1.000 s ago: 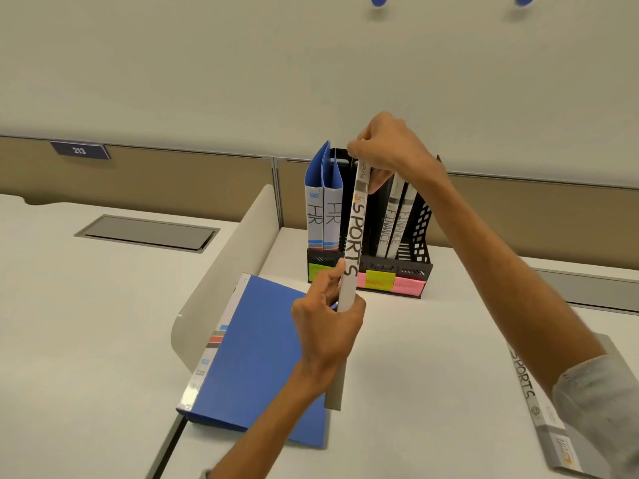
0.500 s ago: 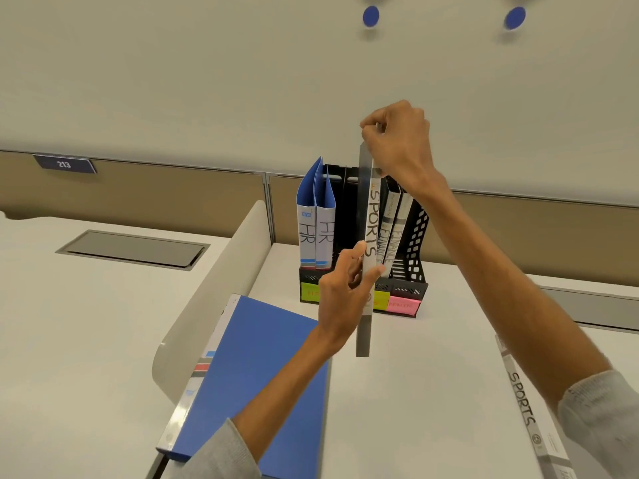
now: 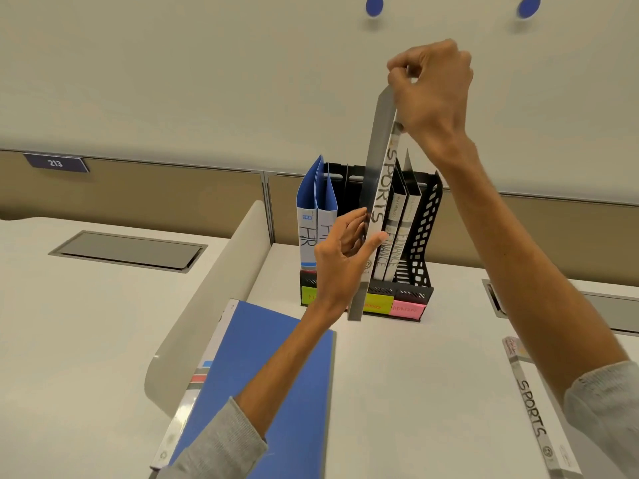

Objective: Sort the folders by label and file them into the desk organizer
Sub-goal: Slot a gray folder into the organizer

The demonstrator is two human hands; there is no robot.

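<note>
Two hands gripped one grey folder (image 3: 377, 188) marked SPORTS, held upright in front of the black organizer (image 3: 420, 236). Up top, the right hand (image 3: 432, 95) was pinched shut on its upper corner; below, the left hand (image 3: 340, 261) clasped the spine, thumb across the front, fingers partly curled behind. Compared with half a second earlier, the folder had gone higher and nearer the organizer. Beneath the left forearm lay a blue folder (image 3: 276, 375); beside the right sleeve, another SPORTS folder (image 3: 536, 420).
</note>
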